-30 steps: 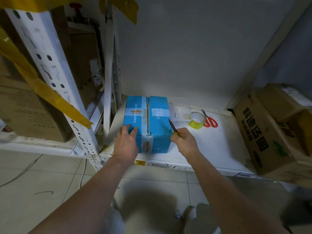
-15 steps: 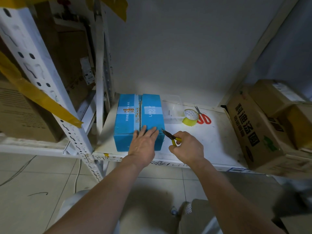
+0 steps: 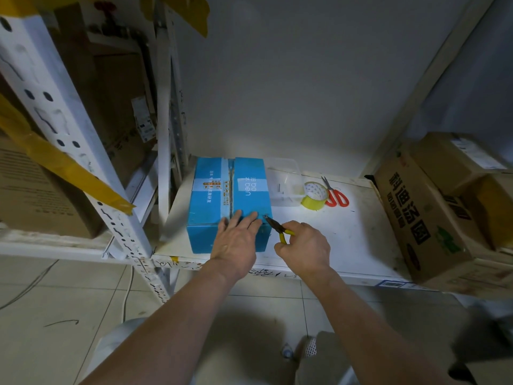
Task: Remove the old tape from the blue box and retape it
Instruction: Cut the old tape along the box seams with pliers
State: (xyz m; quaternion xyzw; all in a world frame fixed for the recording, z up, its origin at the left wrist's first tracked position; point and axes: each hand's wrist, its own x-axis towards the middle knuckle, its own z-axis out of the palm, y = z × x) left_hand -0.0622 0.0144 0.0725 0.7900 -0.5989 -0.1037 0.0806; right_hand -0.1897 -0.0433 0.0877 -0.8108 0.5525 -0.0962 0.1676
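Note:
A blue box [image 3: 211,201] sits at the left of a low white shelf [image 3: 358,240], with clear tape along its centre seam and a pale band across the top. My left hand [image 3: 236,240] lies flat with straight fingers on the box's near right top, covering the front edge there. My right hand [image 3: 304,247] grips small yellow-handled pliers [image 3: 277,227]; their tip touches the box's near right top corner, beside my left fingertips.
A roll of yellowish tape [image 3: 314,195] and red-handled scissors [image 3: 334,193] lie behind on the shelf, next to a clear plastic tub [image 3: 284,180]. Brown cartons [image 3: 433,215] crowd the right end. White rack posts [image 3: 163,151] stand left of the box.
My left hand left the box's left front corner and now lies on its near right top. My right hand drew back, and the pliers' tip now meets the box's corner.

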